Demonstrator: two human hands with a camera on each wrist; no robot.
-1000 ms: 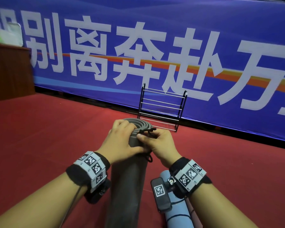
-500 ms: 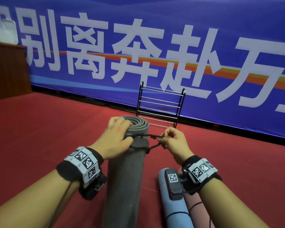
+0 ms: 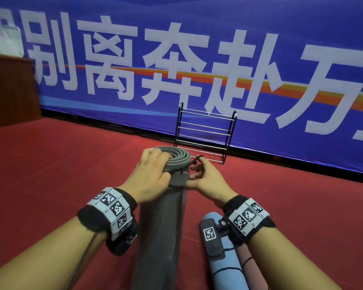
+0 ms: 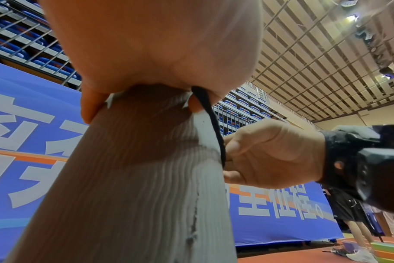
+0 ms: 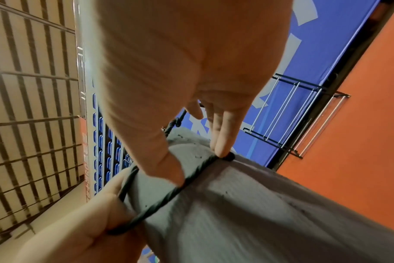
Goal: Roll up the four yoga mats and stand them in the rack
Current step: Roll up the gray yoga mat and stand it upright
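1. We have the grey rolled mat (image 3: 161,216) standing on end on the red floor (image 3: 61,174), straight in front of the rack (image 3: 204,132) and apart from it.
2. A black cord (image 3: 194,162) circles the grey mat just under its spiral top end, with a loop sticking out on the side toward the rack.
3. Our left hand (image 3: 150,175) grasps the top of the grey mat, fingers curled over its rim and thumb on the cord.
4. Our right hand (image 3: 205,177) works the cord on the mat's other side: a finger is hooked in the loop, thumb and fingertips pressing on the cord against the mat.
5. The rack is against the blue banner (image 3: 260,59), its rails bare.
6. Nearer us than the grey mat, to its right, a light blue rolled mat (image 3: 228,262) and a pink rolled mat (image 3: 248,262) lie side by side on the floor.
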